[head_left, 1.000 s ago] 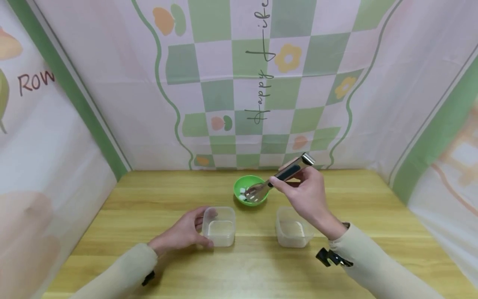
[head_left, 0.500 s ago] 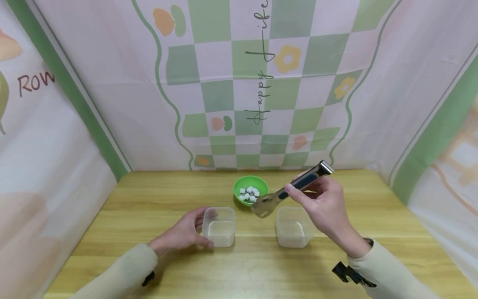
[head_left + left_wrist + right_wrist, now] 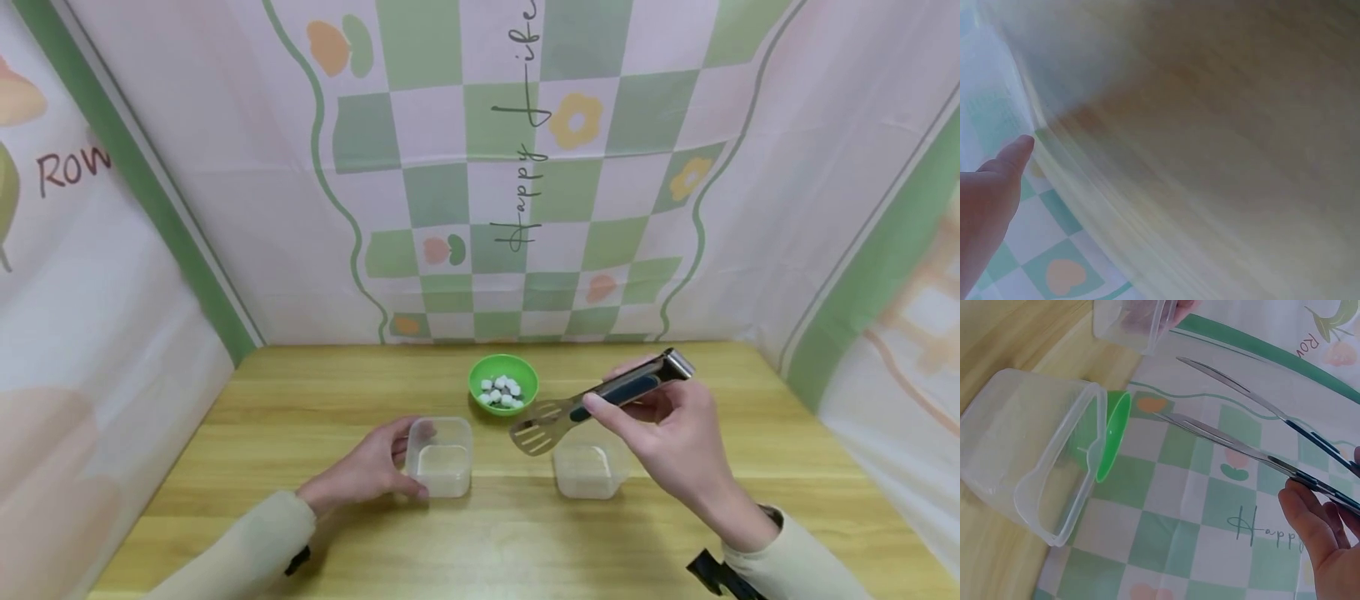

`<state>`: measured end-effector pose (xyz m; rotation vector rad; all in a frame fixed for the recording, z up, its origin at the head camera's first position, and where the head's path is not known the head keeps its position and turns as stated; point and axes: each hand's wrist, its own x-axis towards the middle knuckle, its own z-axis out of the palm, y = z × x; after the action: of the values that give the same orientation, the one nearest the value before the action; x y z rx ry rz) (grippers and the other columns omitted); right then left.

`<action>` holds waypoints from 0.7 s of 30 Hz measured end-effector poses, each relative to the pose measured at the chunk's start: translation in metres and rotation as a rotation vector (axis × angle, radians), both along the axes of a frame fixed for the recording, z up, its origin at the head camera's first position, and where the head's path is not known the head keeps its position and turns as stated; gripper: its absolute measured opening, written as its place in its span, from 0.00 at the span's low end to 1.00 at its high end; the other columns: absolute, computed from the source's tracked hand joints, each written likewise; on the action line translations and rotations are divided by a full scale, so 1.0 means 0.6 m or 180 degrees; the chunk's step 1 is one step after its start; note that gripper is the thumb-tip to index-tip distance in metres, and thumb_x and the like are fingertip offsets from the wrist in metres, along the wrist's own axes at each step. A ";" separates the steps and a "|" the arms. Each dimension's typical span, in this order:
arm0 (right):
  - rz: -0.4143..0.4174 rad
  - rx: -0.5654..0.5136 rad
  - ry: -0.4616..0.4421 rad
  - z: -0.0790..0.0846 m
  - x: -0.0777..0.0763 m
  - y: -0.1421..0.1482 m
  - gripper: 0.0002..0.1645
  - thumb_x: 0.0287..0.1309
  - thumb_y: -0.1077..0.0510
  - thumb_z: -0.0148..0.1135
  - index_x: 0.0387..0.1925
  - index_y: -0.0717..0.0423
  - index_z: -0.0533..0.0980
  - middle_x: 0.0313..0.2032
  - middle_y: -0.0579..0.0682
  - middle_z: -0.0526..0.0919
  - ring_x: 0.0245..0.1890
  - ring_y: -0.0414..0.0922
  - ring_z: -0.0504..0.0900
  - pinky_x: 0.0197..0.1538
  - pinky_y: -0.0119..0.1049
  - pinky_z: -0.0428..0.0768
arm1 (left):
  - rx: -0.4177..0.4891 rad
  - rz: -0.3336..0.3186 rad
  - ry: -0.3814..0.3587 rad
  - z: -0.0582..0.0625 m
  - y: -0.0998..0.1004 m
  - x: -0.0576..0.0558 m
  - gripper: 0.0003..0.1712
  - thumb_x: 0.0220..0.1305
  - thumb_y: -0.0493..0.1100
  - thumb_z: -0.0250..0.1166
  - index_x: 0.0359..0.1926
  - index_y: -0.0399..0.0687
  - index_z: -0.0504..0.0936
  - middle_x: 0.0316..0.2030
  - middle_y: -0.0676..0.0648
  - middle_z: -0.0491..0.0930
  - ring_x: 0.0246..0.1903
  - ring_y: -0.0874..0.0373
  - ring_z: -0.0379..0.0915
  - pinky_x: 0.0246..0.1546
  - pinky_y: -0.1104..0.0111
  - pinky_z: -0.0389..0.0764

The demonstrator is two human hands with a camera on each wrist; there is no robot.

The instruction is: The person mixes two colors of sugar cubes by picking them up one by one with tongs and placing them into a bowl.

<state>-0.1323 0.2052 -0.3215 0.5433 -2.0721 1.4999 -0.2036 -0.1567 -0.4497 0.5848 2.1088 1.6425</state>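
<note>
My right hand (image 3: 675,437) holds steel tongs (image 3: 633,385) with dark grip panels, thumb and fingers on opposite sides. Slotted tong ends hang above the table between two clear plastic containers. In the right wrist view the arms of the tongs (image 3: 1272,461) stand apart with nothing visible between them. My left hand (image 3: 367,462) holds the left container (image 3: 442,482) from its left side, thumb at the near corner. The right container (image 3: 587,482) stands partly behind the tongs and right hand. Several small white cubes (image 3: 497,395) lie in a green bowl (image 3: 504,362) farther back.
A wooden table (image 3: 300,392) carries everything. Behind it hangs a green-and-white checked cloth (image 3: 495,183), with more printed cloth on both sides. In the right wrist view the near container (image 3: 1016,437) partly overlaps the green bowl (image 3: 1116,431).
My right hand has drawn the tongs out of the green bowl, toward me and to the right, uncovering the white cubes. My left hand and both containers have stayed in place.
</note>
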 end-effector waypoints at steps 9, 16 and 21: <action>-0.0016 -0.0073 -0.0020 0.003 0.012 0.005 0.16 0.56 0.80 0.69 0.46 0.69 0.81 0.39 0.54 0.87 0.35 0.42 0.90 0.37 0.30 0.89 | -0.0012 -0.0024 0.0016 0.000 0.001 -0.001 0.59 0.47 0.27 0.82 0.77 0.30 0.59 0.71 0.32 0.69 0.70 0.35 0.66 0.71 0.52 0.71; 0.0058 -0.0058 -0.0024 -0.002 0.020 0.013 0.14 0.61 0.80 0.64 0.47 0.71 0.81 0.43 0.53 0.87 0.37 0.42 0.89 0.38 0.30 0.89 | 0.0029 -0.0051 -0.0014 0.001 0.002 0.000 0.59 0.47 0.27 0.81 0.77 0.29 0.58 0.71 0.32 0.69 0.71 0.34 0.65 0.72 0.51 0.70; 0.0015 0.0093 -0.0002 -0.003 0.024 0.018 0.15 0.60 0.78 0.67 0.48 0.68 0.83 0.44 0.51 0.88 0.39 0.41 0.89 0.39 0.30 0.89 | 0.0021 -0.0063 0.0015 0.002 0.004 0.001 0.61 0.46 0.27 0.82 0.78 0.28 0.56 0.72 0.30 0.67 0.71 0.33 0.64 0.73 0.50 0.68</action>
<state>-0.1179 0.2159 -0.3234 0.5595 -2.0977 1.4746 -0.2030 -0.1545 -0.4487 0.6102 2.0950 1.6394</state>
